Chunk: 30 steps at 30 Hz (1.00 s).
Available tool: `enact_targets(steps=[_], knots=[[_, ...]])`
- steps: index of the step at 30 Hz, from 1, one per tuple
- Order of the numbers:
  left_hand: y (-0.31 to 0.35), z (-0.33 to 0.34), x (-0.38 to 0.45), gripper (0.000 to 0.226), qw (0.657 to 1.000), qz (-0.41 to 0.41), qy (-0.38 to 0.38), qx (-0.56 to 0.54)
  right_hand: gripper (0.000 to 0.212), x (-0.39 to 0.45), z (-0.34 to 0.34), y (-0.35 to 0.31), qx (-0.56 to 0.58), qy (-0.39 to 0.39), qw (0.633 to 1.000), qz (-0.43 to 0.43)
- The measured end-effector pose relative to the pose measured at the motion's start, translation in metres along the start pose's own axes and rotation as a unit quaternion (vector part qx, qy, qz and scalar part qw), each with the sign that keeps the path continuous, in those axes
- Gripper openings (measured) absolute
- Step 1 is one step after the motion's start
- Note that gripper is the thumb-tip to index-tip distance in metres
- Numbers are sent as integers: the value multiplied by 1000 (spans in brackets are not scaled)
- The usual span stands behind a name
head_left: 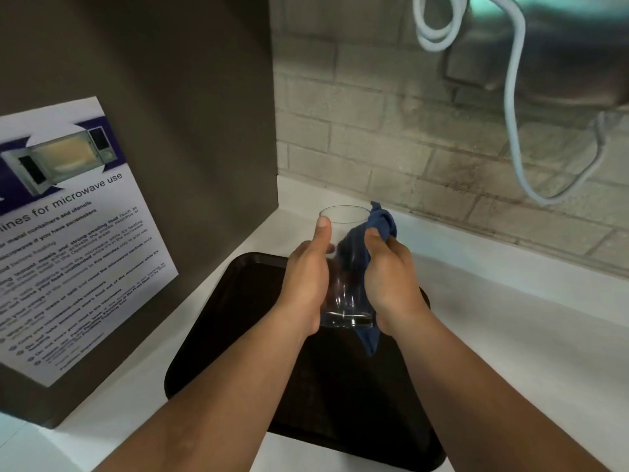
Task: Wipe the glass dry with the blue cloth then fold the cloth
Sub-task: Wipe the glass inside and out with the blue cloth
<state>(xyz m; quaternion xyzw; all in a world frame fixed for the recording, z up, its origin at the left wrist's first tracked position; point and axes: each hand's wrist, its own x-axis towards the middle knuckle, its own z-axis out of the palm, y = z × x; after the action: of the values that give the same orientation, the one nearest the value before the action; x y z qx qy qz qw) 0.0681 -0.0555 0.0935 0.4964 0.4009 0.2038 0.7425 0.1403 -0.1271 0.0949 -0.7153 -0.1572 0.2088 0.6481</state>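
Observation:
A clear drinking glass (344,298) is held upright in the air above a black tray (238,301). My left hand (304,284) grips its left side, thumb up near the rim. My right hand (391,281) presses the blue cloth (383,223) against the glass's right side. The cloth bunches above my right thumb, and one corner hangs below the glass base. Part of the cloth shows through the glass.
The tray lies on a white counter (510,318). A brown panel with a microwave-use notice (68,240) stands on the left. A tiled wall (391,131) runs behind. A white cable (514,131) hangs at the upper right.

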Motion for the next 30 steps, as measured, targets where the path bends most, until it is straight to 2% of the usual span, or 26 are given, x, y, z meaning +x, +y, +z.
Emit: enact_targets(steps=[4, 8, 10, 12, 16, 19, 20, 22, 24, 26, 28, 30], knots=[[1, 2, 2, 74, 997, 11, 53, 62, 33, 0, 0, 1, -71, 25, 996, -54], [1, 7, 2, 87, 998, -15, 0, 56, 30, -1, 4, 1, -145, 29, 982, -117], [1, 8, 3, 86, 999, -21, -17, 39, 29, 0, 6, 1, -148, 31, 981, -125], [1, 6, 5, 84, 999, -40, -24, 10, 32, 3, 4, -3, -110, 28, 990, -81], [5, 0, 7, 78, 996, -61, -52, -29, 32, 5, -6, -6, 32, -11, 994, 102], [9, -2, 9, 80, 996, -54, -38, -67, 32, -11, -10, 9, 42, -35, 988, 141], [10, -3, 11, 79, 996, -51, -27, -71, 33, -20, -10, 14, 21, -41, 992, 118], [9, -4, 11, 78, 997, -45, -16, -62, 33, -40, -8, 22, -76, -52, 996, 6], [7, -3, 11, 78, 997, -41, -35, -50, 27, -50, -1, 28, -201, -38, 970, -131], [3, -3, 8, 74, 996, -33, -67, -43, 30, -47, 7, 23, -273, 3, 937, -220], [1, -4, 5, 70, 994, -23, -102, -45, 31, -30, 11, 7, -229, 35, 951, -205], [1, -6, 3, 73, 989, -21, -127, -72, 35, -8, 5, -11, -126, 33, 983, -127]])
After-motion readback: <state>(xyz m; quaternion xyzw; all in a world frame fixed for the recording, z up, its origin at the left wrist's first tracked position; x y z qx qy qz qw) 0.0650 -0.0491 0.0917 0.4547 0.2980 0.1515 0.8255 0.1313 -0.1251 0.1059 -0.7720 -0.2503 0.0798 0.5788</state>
